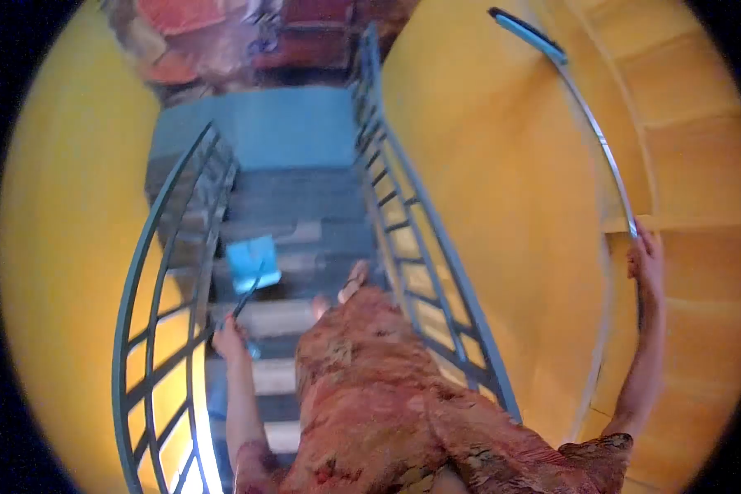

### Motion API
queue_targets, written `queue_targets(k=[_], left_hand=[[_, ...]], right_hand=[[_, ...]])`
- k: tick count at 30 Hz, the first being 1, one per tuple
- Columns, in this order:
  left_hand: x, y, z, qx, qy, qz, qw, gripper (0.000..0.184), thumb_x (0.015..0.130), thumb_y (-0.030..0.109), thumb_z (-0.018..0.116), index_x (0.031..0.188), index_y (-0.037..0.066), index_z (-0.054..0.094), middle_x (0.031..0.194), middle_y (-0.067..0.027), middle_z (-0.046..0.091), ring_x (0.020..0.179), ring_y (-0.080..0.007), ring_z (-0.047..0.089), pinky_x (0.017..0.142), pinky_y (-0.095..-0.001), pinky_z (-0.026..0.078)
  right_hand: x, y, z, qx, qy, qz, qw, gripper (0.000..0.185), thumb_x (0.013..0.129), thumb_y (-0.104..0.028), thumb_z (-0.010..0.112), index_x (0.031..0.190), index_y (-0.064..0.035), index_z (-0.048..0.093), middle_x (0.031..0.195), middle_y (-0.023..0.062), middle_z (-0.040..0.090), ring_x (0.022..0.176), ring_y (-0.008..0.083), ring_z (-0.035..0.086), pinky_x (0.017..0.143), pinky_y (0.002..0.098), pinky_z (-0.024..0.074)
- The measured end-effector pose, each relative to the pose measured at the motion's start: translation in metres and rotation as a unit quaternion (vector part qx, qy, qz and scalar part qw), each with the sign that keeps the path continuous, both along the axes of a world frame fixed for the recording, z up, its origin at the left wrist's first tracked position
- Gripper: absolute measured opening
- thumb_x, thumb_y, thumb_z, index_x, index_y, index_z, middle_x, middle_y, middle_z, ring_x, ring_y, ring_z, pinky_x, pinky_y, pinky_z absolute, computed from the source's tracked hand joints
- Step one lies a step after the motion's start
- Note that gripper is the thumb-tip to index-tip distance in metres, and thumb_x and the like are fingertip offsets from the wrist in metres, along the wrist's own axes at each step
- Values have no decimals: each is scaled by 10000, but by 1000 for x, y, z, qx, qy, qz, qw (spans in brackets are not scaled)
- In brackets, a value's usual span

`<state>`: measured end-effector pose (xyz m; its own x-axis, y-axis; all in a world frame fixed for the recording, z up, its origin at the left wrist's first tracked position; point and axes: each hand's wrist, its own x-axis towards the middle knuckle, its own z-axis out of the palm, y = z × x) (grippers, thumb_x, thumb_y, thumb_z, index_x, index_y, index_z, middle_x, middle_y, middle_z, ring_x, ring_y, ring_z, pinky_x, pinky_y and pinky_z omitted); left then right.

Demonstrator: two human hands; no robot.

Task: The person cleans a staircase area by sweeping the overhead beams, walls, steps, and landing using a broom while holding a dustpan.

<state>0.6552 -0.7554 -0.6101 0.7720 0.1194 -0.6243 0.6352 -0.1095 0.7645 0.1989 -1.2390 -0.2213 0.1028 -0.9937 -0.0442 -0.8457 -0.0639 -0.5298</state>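
My right hand (647, 257) is raised at the far right, its fingers wrapped round the metal handle of a long broom (608, 152). The broom's blue head with dark bristles points up and away, in front of the yellow wall. Lower on the left, my left hand (230, 336) grips the thin dark handle of a light-blue dustpan (253, 263). That dustpan hangs over the stairs, close to the left railing. The fingers of both hands are partly blurred.
Dark stairs (276, 329) with pale strips lead down to a blue-grey landing (292, 128). A metal railing (144, 272) stands on the left and another railing (436, 239) on the right. Yellow walls (477, 156) flank them. My bare foot (356, 276) shows below the patterned garment (370, 379).
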Motion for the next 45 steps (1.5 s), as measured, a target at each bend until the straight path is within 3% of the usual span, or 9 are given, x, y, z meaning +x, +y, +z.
queue_targets(k=[2,6,10,17,23,26,29,38,45], left_hand=[[3,4,-16,-67,4,-8,998,100,806,134,602,756,57,561,550,16,443,400,-67,379,345,-208,282],[14,0,-46,41,-40,-15,998,151,800,202,595,774,58,556,555,10,445,421,-62,390,358,-207,301],[4,-34,-48,-1,-40,8,999,152,797,212,580,774,66,548,551,11,440,414,-69,391,359,-212,301],[55,-93,-150,69,-68,-69,993,130,781,168,552,728,59,502,517,-4,435,387,-87,386,344,-230,304],[64,-174,-113,-2,-98,-29,995,133,775,115,563,709,65,459,509,-9,440,386,-90,402,335,-235,310],[61,-190,-107,4,-98,-60,993,122,791,126,563,729,68,476,512,-10,439,390,-88,402,341,-229,319],[65,-203,-113,3,-89,-81,993,88,805,138,560,770,68,520,524,-12,445,392,-85,400,346,-222,324],[75,-189,-123,-20,-38,-71,997,103,821,138,527,825,48,577,529,-19,455,375,-88,395,337,-215,310],[65,-178,-162,-11,-30,-80,996,109,819,123,522,794,27,566,504,-19,439,360,-94,383,324,-230,301]], right_hand=[[4,5,0,39,-104,-66,992,375,910,-226,455,1285,-225,439,559,-39,376,408,39,351,349,186,344],[1,12,13,36,-109,-5,993,410,900,-205,475,1305,-210,410,552,-30,386,402,46,365,362,203,386],[-20,8,8,22,-47,-27,998,434,891,-175,486,1315,-176,394,522,-36,380,394,55,377,366,215,397],[-10,-86,-47,-19,30,52,998,413,886,-167,467,1297,-181,429,491,-34,374,388,58,370,363,224,374],[49,-225,-67,29,-89,128,987,398,906,-233,463,1299,-181,423,559,-13,410,381,58,353,357,224,364],[87,-225,-69,18,-152,140,978,389,913,-241,458,1294,-167,428,547,-23,390,367,55,338,345,205,344],[72,-216,-72,-25,-137,168,976,383,919,-251,455,1287,-149,434,523,-37,371,363,46,329,330,189,309],[23,-90,-24,-14,-27,-14,999,347,909,-228,458,1254,-200,487,529,-71,351,415,37,340,371,189,292],[74,-199,-34,-46,-22,31,998,368,905,-251,454,1267,-188,468,499,-36,364,373,66,346,347,224,324]])
